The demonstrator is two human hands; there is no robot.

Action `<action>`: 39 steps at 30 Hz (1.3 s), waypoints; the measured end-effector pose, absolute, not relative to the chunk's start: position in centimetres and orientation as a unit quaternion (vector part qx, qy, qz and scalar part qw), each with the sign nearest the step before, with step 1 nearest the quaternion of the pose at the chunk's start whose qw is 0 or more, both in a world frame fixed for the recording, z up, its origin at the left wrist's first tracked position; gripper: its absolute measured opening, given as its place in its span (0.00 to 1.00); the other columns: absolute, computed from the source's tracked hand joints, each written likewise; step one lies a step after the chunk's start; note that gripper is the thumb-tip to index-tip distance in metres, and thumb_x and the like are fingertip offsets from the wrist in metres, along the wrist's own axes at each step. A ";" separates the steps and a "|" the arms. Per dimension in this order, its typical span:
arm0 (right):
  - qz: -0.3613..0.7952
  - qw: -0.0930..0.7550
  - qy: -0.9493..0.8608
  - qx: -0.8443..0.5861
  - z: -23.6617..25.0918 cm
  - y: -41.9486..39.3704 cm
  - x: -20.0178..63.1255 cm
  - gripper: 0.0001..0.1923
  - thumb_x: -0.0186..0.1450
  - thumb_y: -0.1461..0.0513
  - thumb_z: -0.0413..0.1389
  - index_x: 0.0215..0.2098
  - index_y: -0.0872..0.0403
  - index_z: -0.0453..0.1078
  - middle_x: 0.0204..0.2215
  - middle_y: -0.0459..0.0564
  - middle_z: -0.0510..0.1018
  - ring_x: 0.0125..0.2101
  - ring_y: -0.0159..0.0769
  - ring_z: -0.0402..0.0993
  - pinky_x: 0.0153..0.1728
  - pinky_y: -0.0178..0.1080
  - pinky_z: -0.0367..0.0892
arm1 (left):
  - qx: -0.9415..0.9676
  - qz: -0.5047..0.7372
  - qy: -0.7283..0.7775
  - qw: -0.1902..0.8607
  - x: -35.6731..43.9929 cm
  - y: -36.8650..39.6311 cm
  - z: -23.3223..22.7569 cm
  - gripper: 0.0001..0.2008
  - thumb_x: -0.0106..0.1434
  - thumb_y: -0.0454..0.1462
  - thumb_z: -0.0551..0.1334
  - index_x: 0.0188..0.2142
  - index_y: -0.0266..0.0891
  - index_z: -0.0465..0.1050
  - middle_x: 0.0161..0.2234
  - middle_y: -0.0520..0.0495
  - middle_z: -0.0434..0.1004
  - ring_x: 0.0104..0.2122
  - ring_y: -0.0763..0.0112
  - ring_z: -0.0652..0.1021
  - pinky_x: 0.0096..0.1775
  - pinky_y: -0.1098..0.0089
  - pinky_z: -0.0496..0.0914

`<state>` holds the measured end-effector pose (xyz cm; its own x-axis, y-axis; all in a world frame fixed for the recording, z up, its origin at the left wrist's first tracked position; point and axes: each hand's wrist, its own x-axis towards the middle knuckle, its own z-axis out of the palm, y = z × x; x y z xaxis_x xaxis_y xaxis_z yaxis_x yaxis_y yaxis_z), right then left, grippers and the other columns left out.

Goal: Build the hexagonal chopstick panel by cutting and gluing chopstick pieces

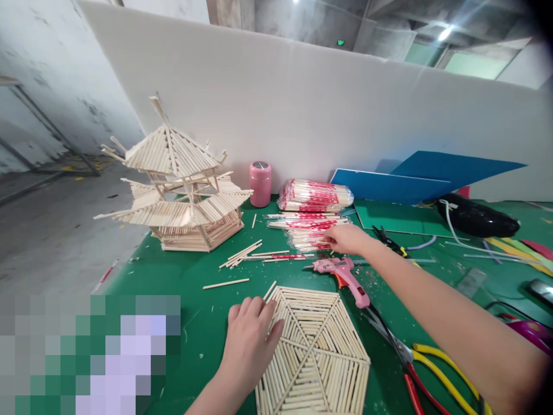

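A flat hexagonal panel of wooden sticks (319, 323) lies on the green table in front of me. My left hand (250, 334) rests over its upper left edge, thumb apart from the fingers, beside a loose stick (271, 289) that juts past the edge. Farther back, my right hand (345, 238) reaches across to a spread pile of chopsticks (309, 237) in red-printed clear wrappers. Its fingers are closed at the pile's right end, and the fingertips are partly hidden. A pink glue gun (343, 274) lies just below that hand.
A stick-built pagoda model (185, 213) stands at back left beside a pink cup (260, 184). Wrapped chopstick bundles (317, 196) lie behind the pile. Yellow-handled pliers (444, 369), red-handled cutters (413, 392), blue boards (393, 184) and a black bag (477, 216) occupy the right.
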<state>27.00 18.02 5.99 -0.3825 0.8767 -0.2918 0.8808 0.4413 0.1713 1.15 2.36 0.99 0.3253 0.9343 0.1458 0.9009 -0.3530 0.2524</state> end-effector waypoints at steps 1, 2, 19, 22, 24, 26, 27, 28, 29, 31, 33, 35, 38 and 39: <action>0.000 0.160 0.831 0.532 6.2 18.0 27.2 0.12 0.63 0.59 0.50 0.42 0.57 0.65 0.39 0.49 0.71 0.35 0.33 0.70 0.36 0.42 0.67 | 0.811 0.134 0.566 0.061 1.2 2.4 1.0 0.10 0.60 0.38 0.52 0.39 0.41 0.68 0.32 0.46 0.70 0.34 0.63 0.70 0.35 0.63 0.60; 0.008 0.145 0.831 0.537 6.4 17.9 27.5 0.11 0.63 0.59 0.50 0.41 0.57 0.65 0.38 0.49 0.71 0.34 0.33 0.70 0.35 0.41 0.67 | 0.812 0.135 0.565 0.061 1.2 2.4 1.0 0.10 0.60 0.38 0.52 0.38 0.41 0.68 0.32 0.46 0.70 0.34 0.63 0.70 0.35 0.63 0.60; 0.113 -0.091 0.847 0.511 13.2 12.0 25.8 0.11 0.63 0.64 0.42 0.39 0.55 0.65 0.34 0.52 0.73 0.35 0.37 0.68 0.31 0.37 0.60 | 0.808 0.208 0.550 0.035 0.9 2.2 1.2 0.11 0.61 0.40 0.51 0.38 0.40 0.68 0.31 0.46 0.70 0.33 0.65 0.69 0.34 0.65 0.59; 0.106 -0.072 0.862 0.491 12.8 10.7 25.0 0.11 0.63 0.64 0.43 0.37 0.55 0.67 0.30 0.52 0.74 0.33 0.38 0.68 0.30 0.38 0.59 | 0.808 0.229 0.542 0.023 0.8 2.0 1.2 0.11 0.61 0.39 0.51 0.37 0.39 0.69 0.30 0.46 0.70 0.32 0.66 0.69 0.33 0.66 0.59; 0.101 -0.060 0.868 0.483 12.2 10.1 24.7 0.11 0.63 0.64 0.44 0.38 0.53 0.67 0.32 0.51 0.75 0.34 0.38 0.68 0.32 0.38 0.59 | 0.811 0.233 0.537 0.020 0.7 2.0 1.4 0.11 0.62 0.38 0.50 0.36 0.39 0.69 0.30 0.46 0.70 0.32 0.66 0.69 0.33 0.67 0.59; 0.098 -0.048 0.869 0.482 11.6 9.6 24.7 0.11 0.63 0.64 0.45 0.39 0.52 0.67 0.34 0.50 0.75 0.36 0.38 0.68 0.34 0.38 0.59 | 0.816 0.212 0.537 0.001 0.6 2.6 2.0 0.11 0.62 0.38 0.50 0.34 0.39 0.70 0.30 0.46 0.70 0.32 0.67 0.69 0.32 0.67 0.59; 0.097 -0.043 0.870 0.482 11.3 9.5 24.7 0.11 0.63 0.64 0.45 0.40 0.52 0.67 0.34 0.50 0.75 0.36 0.38 0.68 0.34 0.38 0.59 | 0.820 0.194 0.538 -0.011 0.5 3.2 2.4 0.12 0.62 0.37 0.49 0.33 0.39 0.71 0.31 0.46 0.71 0.32 0.66 0.69 0.32 0.67 0.59; 0.096 -0.037 0.870 0.482 11.1 9.4 24.8 0.10 0.63 0.64 0.46 0.39 0.51 0.68 0.34 0.49 0.75 0.37 0.39 0.68 0.35 0.38 0.59 | 0.823 0.164 0.542 -0.034 0.4 4.0 2.8 0.12 0.63 0.37 0.49 0.34 0.39 0.71 0.32 0.46 0.71 0.33 0.66 0.70 0.33 0.67 0.59; 0.095 -0.031 0.870 0.482 10.9 9.3 25.0 0.10 0.63 0.64 0.46 0.39 0.51 0.68 0.34 0.49 0.76 0.37 0.39 0.68 0.35 0.38 0.58 | 0.823 0.154 0.545 -0.046 0.3 4.9 3.2 0.12 0.62 0.36 0.49 0.36 0.39 0.71 0.33 0.45 0.71 0.34 0.65 0.70 0.33 0.67 0.59; 0.095 -0.020 0.869 0.486 10.5 9.5 25.2 0.09 0.63 0.64 0.47 0.38 0.51 0.68 0.35 0.49 0.76 0.37 0.39 0.68 0.35 0.38 0.58 | 0.824 0.138 0.546 -0.065 -0.1 7.2 3.6 0.12 0.62 0.34 0.48 0.36 0.38 0.70 0.34 0.42 0.71 0.36 0.62 0.69 0.34 0.65 0.59; 0.097 -0.013 0.863 0.496 10.2 10.0 25.6 0.09 0.63 0.63 0.47 0.38 0.51 0.69 0.35 0.49 0.76 0.37 0.39 0.68 0.35 0.38 0.58 | 0.830 0.116 0.540 -0.081 -0.4 9.5 3.7 0.12 0.60 0.31 0.49 0.32 0.37 0.71 0.33 0.41 0.71 0.36 0.61 0.69 0.34 0.64 0.58; 0.099 -0.007 0.855 0.509 9.8 10.9 25.9 0.10 0.63 0.63 0.47 0.39 0.51 0.69 0.35 0.49 0.76 0.38 0.39 0.68 0.34 0.38 0.58 | 0.837 0.095 0.531 -0.090 -0.6 11.4 3.5 0.12 0.57 0.27 0.50 0.27 0.37 0.71 0.29 0.41 0.71 0.35 0.60 0.69 0.34 0.64 0.57; 0.100 0.004 0.844 0.526 9.1 12.6 26.1 0.10 0.63 0.64 0.47 0.37 0.51 0.69 0.33 0.49 0.76 0.38 0.39 0.69 0.33 0.37 0.59 | 0.845 0.079 0.520 -0.101 -0.9 12.9 3.0 0.12 0.55 0.25 0.51 0.23 0.36 0.71 0.27 0.40 0.71 0.33 0.60 0.69 0.33 0.63 0.56; 0.099 0.008 0.842 0.531 8.8 13.1 26.1 0.10 0.63 0.64 0.47 0.37 0.51 0.70 0.33 0.49 0.76 0.38 0.39 0.69 0.34 0.37 0.59 | 0.847 0.075 0.516 -0.103 -1.0 13.1 3.0 0.12 0.54 0.25 0.51 0.22 0.36 0.70 0.26 0.40 0.71 0.33 0.60 0.69 0.33 0.63 0.56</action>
<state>26.05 13.13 8.82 -0.4362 0.8951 0.0920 0.8919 0.4167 0.1756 -0.97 13.12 2.96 0.4559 0.8586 0.2343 0.8898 -0.4460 -0.0970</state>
